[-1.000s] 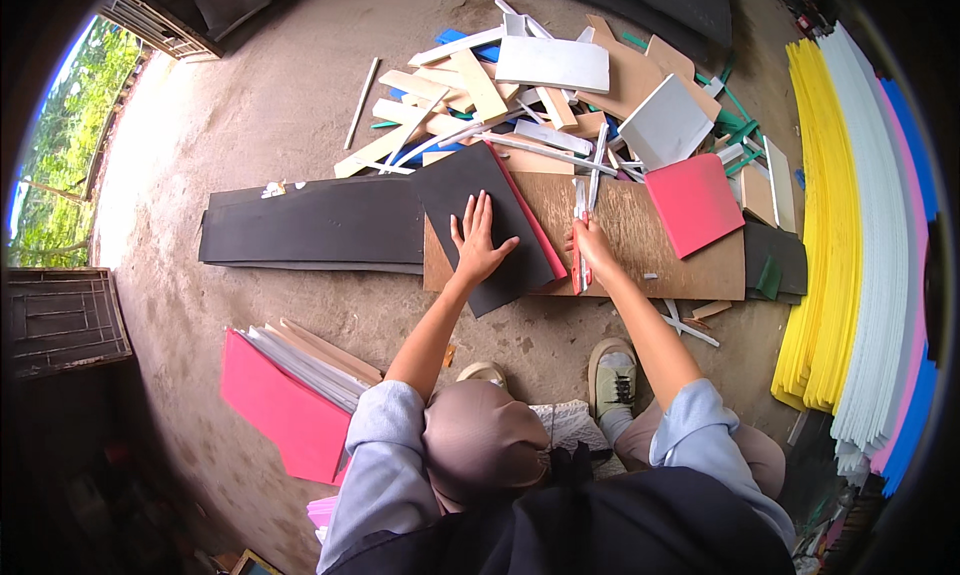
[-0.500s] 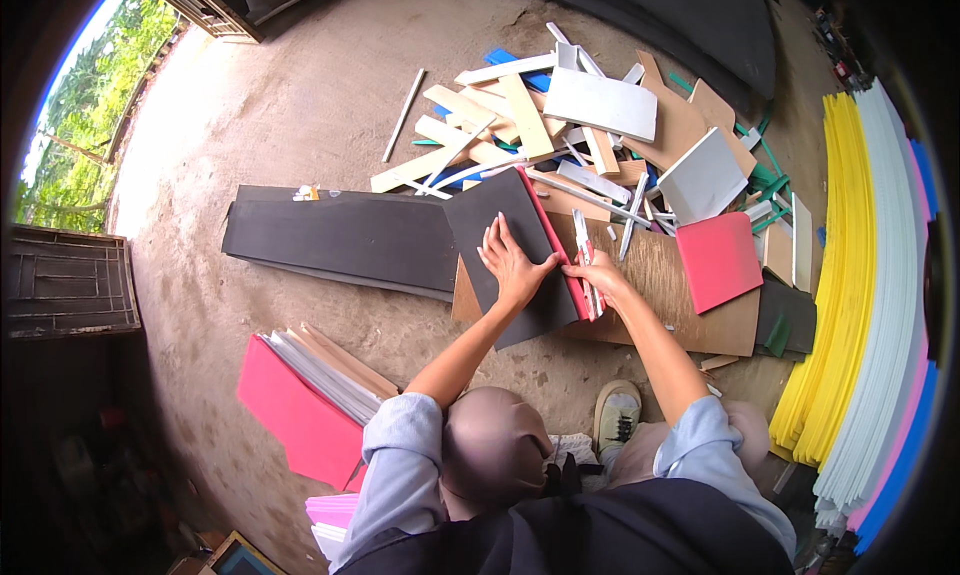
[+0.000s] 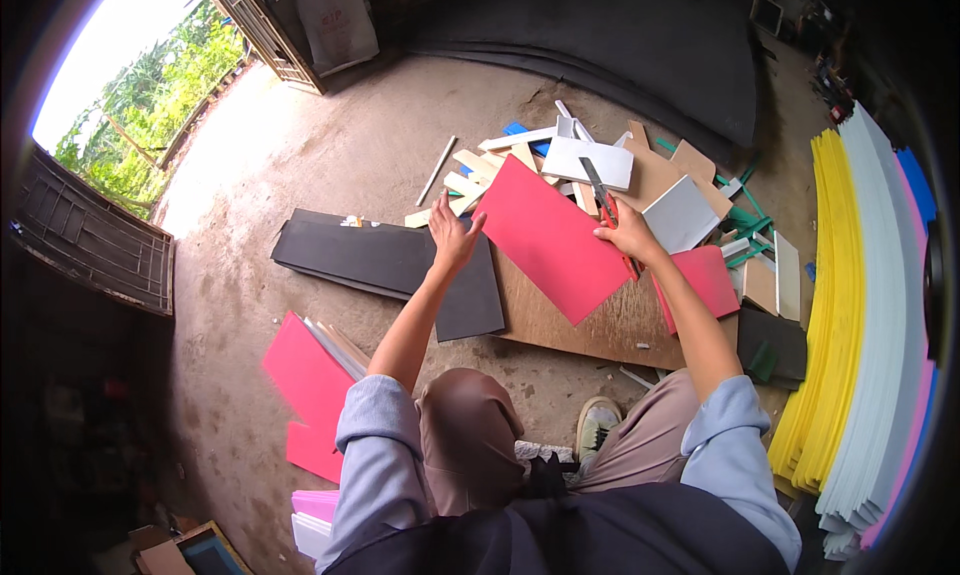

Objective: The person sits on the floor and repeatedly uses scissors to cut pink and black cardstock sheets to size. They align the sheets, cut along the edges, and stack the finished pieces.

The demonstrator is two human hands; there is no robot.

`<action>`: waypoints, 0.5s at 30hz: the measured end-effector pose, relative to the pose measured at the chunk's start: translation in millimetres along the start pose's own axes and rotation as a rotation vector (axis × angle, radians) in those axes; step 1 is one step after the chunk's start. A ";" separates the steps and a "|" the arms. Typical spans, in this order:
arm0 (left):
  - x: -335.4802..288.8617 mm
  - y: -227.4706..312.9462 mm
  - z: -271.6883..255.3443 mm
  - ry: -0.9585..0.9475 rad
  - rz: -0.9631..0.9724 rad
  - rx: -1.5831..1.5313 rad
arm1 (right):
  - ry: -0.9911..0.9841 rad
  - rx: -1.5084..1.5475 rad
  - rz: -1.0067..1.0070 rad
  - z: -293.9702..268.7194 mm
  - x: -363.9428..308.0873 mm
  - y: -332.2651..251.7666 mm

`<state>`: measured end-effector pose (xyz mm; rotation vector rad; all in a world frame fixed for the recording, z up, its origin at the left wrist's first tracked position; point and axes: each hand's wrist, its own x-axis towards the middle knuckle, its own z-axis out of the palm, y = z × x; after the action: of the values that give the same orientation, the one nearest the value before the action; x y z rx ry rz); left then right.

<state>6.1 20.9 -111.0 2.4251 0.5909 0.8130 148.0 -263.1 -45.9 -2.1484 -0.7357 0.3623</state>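
In my right hand (image 3: 632, 235) is a utility knife (image 3: 604, 195) with a red handle, its dark blade pointing up and away. The thumb of that hand lies over the right edge of a red foam sheet (image 3: 548, 243), which is tilted above the board. My left hand (image 3: 455, 237) is open with fingers spread, close to the sheet's left edge; whether it touches is unclear. Below the left hand lies a black foam sheet (image 3: 472, 300), on the left end of a brown wooden board (image 3: 600, 320). A smaller red piece (image 3: 700, 287) rests at the board's right.
Beyond the board is a heap of offcuts (image 3: 660, 190) in white, tan, blue and green. Long black strips (image 3: 345, 255) lie left. Red sheets (image 3: 310, 365) stand near my left arm. Yellow sheets (image 3: 828, 295) and pale blue sheets (image 3: 875, 275) are stacked at right.
The red sheet, earlier mostly under the black sheet, is now raised and fully in view. The black sheet lies lower left. My left hand has come off it, and the hands are farther apart.
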 end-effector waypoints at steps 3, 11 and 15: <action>23.4 51.9 -36.8 -0.172 0.070 -0.019 | 0.017 0.244 -0.040 -22.2 -40.3 -2.9; -11.2 133.2 -73.4 -0.129 0.339 0.007 | 0.193 -0.046 -0.011 -28.8 -86.7 1.8; -47.2 150.3 -61.3 -0.087 0.334 0.370 | 0.148 -0.273 0.038 -16.3 -99.5 -20.3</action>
<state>-32.3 -101.1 -0.5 2.9356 0.3265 0.7753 69.7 -324.3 -19.2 -2.4179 -0.6926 0.1252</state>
